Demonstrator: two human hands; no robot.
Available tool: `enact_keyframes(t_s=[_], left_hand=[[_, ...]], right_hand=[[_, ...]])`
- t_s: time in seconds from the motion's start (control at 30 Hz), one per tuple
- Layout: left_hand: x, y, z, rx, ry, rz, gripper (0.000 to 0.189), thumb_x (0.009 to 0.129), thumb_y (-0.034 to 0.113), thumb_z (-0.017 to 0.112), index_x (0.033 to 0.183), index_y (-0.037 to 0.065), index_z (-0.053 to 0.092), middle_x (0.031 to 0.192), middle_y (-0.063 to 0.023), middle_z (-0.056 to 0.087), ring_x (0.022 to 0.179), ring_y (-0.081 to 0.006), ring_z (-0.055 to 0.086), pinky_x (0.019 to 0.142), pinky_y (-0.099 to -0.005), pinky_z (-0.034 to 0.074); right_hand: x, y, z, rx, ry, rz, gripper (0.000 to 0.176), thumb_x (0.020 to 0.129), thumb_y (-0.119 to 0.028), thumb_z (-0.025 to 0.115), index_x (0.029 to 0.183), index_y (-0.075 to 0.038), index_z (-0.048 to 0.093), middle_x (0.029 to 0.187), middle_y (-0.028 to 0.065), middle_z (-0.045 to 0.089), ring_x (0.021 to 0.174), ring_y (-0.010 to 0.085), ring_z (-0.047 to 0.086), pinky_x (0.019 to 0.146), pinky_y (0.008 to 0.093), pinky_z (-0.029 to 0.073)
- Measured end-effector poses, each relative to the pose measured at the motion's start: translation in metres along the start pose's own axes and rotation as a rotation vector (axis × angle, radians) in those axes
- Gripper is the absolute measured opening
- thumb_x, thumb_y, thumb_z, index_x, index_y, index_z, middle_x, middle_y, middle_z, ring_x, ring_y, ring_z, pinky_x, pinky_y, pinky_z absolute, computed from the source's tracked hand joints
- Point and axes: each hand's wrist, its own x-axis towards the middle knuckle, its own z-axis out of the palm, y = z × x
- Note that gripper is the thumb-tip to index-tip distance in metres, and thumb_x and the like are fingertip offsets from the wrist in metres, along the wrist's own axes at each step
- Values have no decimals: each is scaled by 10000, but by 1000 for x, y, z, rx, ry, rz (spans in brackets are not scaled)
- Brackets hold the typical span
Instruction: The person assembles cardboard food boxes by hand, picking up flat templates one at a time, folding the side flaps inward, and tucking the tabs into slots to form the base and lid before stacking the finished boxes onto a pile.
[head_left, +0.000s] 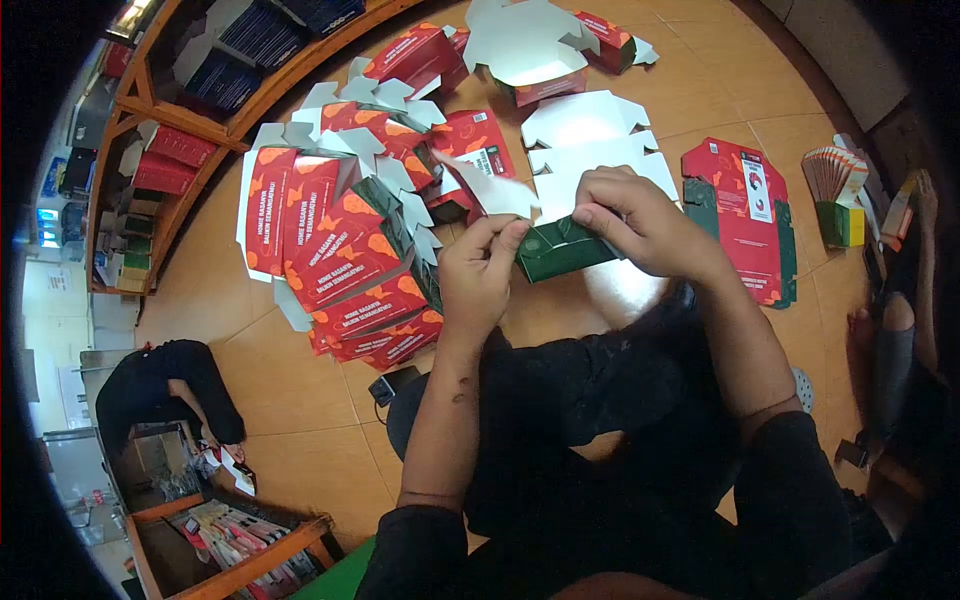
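Note:
A partly folded cardboard box (572, 262) is held in front of me, its dark green side facing me and a white flap standing up behind. My left hand (482, 262) pinches its left corner between thumb and fingers. At the upper right edge of the same box, my right hand (635, 220) is closed with the thumb pressed on the green card. Under and behind it lies a flat box blank (585, 125), white side up. Left of my hands, several red and green folded boxes (345, 240) are heaped in overlapping rows, with white flaps sticking out.
Another flat red blank (738, 220) lies on the tiled floor (400, 455) at right. More boxes (420, 55) stand at the back. Wooden shelves (240, 125) hold boxes at left. One person (170, 395) bends over at lower left; another person's leg (893, 370) shows at right.

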Motion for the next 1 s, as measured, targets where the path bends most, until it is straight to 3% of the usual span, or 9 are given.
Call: enact_keyframes(t_s=[0.23,0.3,0.43,0.5,0.6,0.73,0.83,0.9,1.0], left_hand=[[-5,3,4,147,17,152,206,926,201,686,951,-2,715,710,-14,650,608,-44,530,563,-225,422],[-4,5,6,-162,67,-23,177,917,178,691,932,4,724,706,-11,655,584,-53,539,549,-226,429],[-2,5,0,-302,54,-143,151,916,149,682,921,6,730,747,-18,686,612,-63,569,571,-229,448],[-6,15,2,30,34,14,142,923,137,668,927,10,731,704,3,657,600,-67,561,559,-234,440],[-10,13,12,121,54,196,135,926,127,661,930,12,731,649,24,608,578,-51,519,536,-233,412],[-9,11,9,137,119,61,120,913,120,674,922,14,730,604,20,562,555,-46,481,516,-239,384],[-7,7,12,-101,301,-39,113,904,124,686,911,18,727,595,9,550,554,-40,462,509,-242,372],[-10,8,12,160,341,28,101,892,121,693,898,26,728,592,-36,573,520,-78,494,503,-263,385],[-13,17,14,332,118,273,120,896,121,698,921,9,733,645,-19,611,551,-58,484,534,-223,391]], right_hand=[[-2,-1,0,-4,-31,31,263,991,-234,482,852,-15,528,777,125,512,788,291,508,812,385,395],[-2,-1,-2,4,-48,54,265,994,-235,479,853,-15,527,779,127,512,788,294,508,811,387,396],[-1,-1,-1,43,-64,82,265,996,-235,477,854,-15,524,783,135,507,791,302,507,813,392,396],[-1,-2,1,27,-72,68,266,995,-237,477,855,-15,524,782,137,504,790,302,506,813,394,396],[-1,-2,5,7,-61,18,272,996,-243,479,851,-16,520,780,136,496,792,300,501,817,397,394],[0,0,4,47,-69,27,279,994,-246,486,829,-22,497,775,128,481,788,296,483,824,396,391],[1,-6,3,42,-81,35,280,994,-257,486,834,-28,502,785,129,504,801,314,507,816,409,396],[1,-9,7,28,-76,29,280,993,-267,483,846,-32,515,796,133,531,813,333,536,807,424,403],[0,-6,11,2,-40,-14,279,992,-263,488,841,-30,523,803,132,530,827,318,539,805,414,403]])
